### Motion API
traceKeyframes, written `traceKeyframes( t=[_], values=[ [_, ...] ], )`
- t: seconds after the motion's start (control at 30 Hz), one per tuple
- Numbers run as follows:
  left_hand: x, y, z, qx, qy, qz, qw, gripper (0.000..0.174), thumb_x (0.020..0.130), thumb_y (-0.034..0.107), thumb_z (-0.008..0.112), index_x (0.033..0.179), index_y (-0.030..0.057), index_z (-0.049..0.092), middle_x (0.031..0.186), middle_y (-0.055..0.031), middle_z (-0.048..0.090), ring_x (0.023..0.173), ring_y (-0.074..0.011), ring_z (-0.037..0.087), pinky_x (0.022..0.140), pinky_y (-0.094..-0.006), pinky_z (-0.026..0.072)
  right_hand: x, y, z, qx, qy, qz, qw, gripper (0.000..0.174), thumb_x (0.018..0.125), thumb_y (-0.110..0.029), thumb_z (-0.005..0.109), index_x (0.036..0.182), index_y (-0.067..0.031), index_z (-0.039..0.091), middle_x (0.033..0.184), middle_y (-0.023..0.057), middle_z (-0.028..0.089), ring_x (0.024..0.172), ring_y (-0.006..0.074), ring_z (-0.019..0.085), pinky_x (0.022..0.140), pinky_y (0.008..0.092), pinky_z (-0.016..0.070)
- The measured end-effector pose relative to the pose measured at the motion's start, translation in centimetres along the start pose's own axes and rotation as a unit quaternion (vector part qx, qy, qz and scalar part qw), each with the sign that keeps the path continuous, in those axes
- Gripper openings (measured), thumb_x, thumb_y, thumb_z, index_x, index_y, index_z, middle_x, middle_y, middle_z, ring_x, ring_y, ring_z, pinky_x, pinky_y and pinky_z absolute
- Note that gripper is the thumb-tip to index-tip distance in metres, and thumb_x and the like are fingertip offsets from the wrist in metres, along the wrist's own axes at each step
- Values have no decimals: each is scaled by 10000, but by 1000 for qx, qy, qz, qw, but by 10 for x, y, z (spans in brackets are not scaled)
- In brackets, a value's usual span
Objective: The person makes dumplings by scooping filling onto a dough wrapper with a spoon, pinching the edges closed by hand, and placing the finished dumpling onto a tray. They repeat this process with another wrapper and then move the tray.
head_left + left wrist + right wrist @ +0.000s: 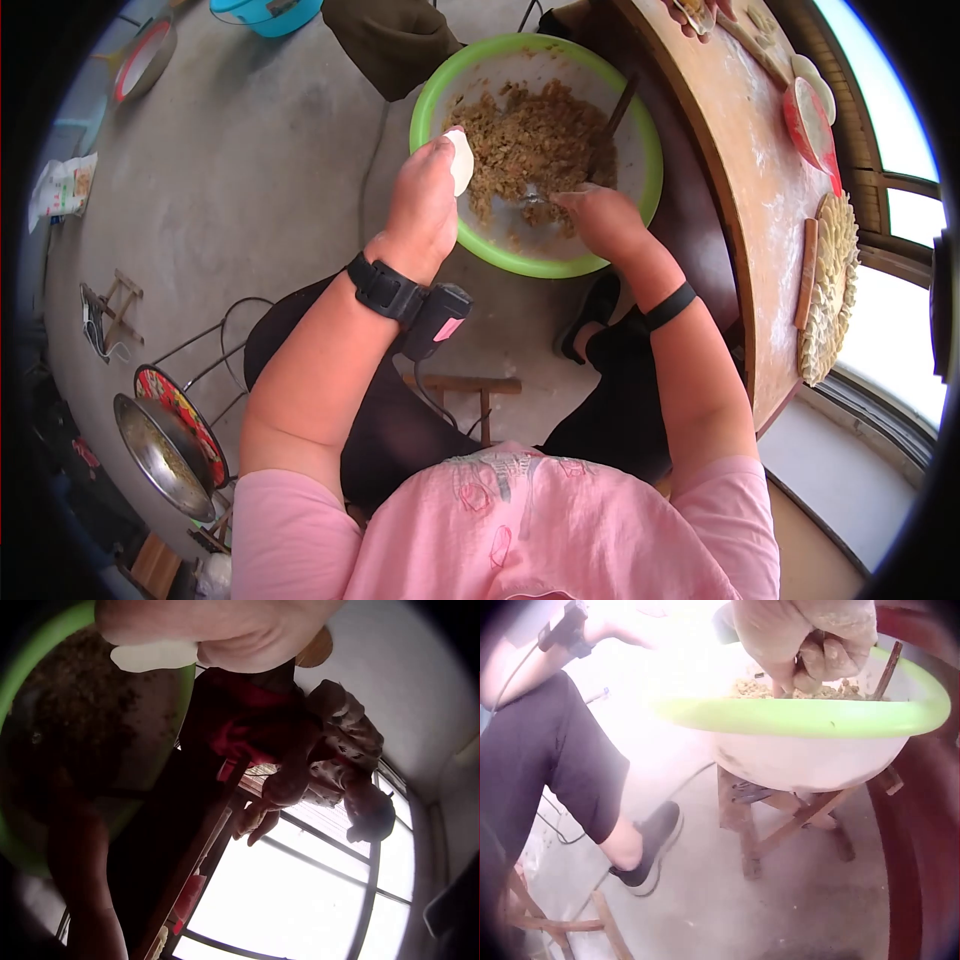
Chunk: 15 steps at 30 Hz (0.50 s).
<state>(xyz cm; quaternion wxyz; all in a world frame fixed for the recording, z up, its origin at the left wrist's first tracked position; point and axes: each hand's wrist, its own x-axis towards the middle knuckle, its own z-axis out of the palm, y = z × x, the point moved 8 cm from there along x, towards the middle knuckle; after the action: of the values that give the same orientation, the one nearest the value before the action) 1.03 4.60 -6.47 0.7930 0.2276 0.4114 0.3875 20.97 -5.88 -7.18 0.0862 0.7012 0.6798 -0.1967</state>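
In the head view a thin white dough round [461, 162] is held by my left hand [423, 200] over the left rim of a green-rimmed bowl [421, 120]. The left wrist view shows the dough round [154, 657] projecting from under the hand [225, 626]. Brown chopped filling [545, 130] lies in the bowl. My right hand [608, 222], low inside the bowl's right side, has its fingers curled round a small utensil whose shiny end [533, 198] touches the filling; the fingers mostly hide it. A brown stick [622, 105] leans in the bowl.
Right of the bowl runs a floury wooden table [715, 130] with a red bowl [808, 125], a rolling pin [807, 270] and a tray of dumplings [832, 290]. Another person's hand [700, 14] is at its far end. A wooden stand [780, 817] supports the bowl. Metal pan [165, 460] at left.
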Motion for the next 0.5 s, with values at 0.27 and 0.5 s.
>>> traceKeyframes(
  t=[0.27,0.5],
  values=[
    [-5,2,3,6,-8,-13,1000,423,1062,191,457,1379,-86,489,1309,-136,595,1177,-211,588,1045,-357,447,1,-8,-4,-48,-16,-66,997,373,859,-48,568,1166,-179,734,984,135,660,946,358,647,808,457,528],
    [-8,0,3,26,-20,-21,999,416,1069,213,446,1383,-54,508,1272,-115,618,1141,-196,597,1012,-346,457,0,15,15,16,-47,63,997,327,850,-73,617,1141,-169,732,1048,99,679,974,316,679,813,433,552]
  ],
)
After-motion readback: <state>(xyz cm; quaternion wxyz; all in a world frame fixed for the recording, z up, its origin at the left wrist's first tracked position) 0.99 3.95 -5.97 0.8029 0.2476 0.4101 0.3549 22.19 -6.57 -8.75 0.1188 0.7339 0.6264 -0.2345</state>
